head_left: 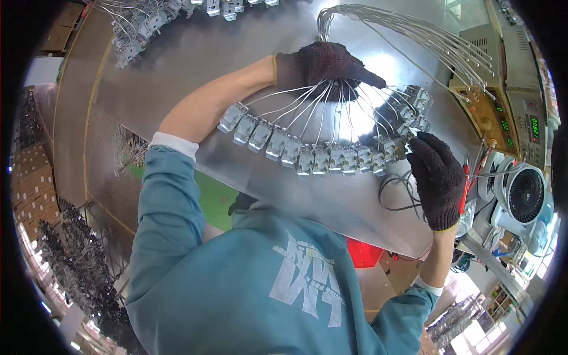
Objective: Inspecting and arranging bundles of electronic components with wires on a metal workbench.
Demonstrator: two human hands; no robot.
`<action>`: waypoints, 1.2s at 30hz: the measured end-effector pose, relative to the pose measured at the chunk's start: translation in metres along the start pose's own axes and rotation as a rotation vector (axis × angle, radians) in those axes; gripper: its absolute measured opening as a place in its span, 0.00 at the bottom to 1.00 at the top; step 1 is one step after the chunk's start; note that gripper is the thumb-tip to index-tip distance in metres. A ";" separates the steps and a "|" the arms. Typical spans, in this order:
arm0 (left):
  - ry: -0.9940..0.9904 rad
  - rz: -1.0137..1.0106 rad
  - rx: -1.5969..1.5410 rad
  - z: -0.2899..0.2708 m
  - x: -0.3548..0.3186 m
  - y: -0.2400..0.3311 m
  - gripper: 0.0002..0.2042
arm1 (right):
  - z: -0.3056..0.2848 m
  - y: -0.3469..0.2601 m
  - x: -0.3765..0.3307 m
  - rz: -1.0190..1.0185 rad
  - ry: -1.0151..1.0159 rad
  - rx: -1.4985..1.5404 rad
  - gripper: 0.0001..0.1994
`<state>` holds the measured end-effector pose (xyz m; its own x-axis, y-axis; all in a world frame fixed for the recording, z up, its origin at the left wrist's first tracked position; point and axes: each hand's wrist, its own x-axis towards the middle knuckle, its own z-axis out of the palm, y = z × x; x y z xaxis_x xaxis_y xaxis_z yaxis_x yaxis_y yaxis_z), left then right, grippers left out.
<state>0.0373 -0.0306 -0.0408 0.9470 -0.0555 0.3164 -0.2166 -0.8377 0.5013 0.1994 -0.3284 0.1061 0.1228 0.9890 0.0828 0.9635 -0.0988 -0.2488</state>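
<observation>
My left hand (pixel 331 64), in a dark knitted glove, is closed round a bundle of white wires (pixel 324 23) above the metal table. From under it the wires fan out to a curved row of small silvery metal sockets or brackets (pixel 290 148). The free wire ends (pixel 438 47) spread away to the far right. My right hand (pixel 439 177), gloved the same way, has its bent fingertips at the right part of that row, against the metal pieces (pixel 408 127). Whatever it pinches is hidden by the fingers. A red-handled tool (pixel 464 189) shows beside this hand; whether it is held, I cannot tell.
Instruments with green digital displays (pixel 503 124) stand at the right. A small fan (pixel 523 192) is nearer, on the right. A dark cable (pixel 387 198) loops on the table. More wired metal pieces (pixel 139 35) lie at the far left. A red bin (pixel 362 253) sits below the near edge.
</observation>
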 end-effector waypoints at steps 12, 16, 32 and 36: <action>0.068 0.065 -0.045 0.004 0.002 0.000 0.28 | 0.012 -0.014 -0.030 0.283 0.104 0.294 0.15; 0.082 0.017 0.108 0.010 0.001 -0.004 0.40 | 0.011 -0.025 -0.020 0.203 0.067 0.035 0.15; 0.022 -0.049 0.118 0.005 0.010 -0.003 0.36 | 0.022 -0.018 -0.024 0.314 0.159 0.384 0.16; -0.027 -0.122 0.138 0.004 0.010 0.000 0.38 | 0.018 -0.015 -0.017 0.120 0.113 0.019 0.16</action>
<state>0.0478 -0.0334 -0.0403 0.9707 0.0382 0.2373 -0.0668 -0.9056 0.4188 0.1788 -0.3418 0.0910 0.2634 0.9515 0.1588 0.9359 -0.2122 -0.2812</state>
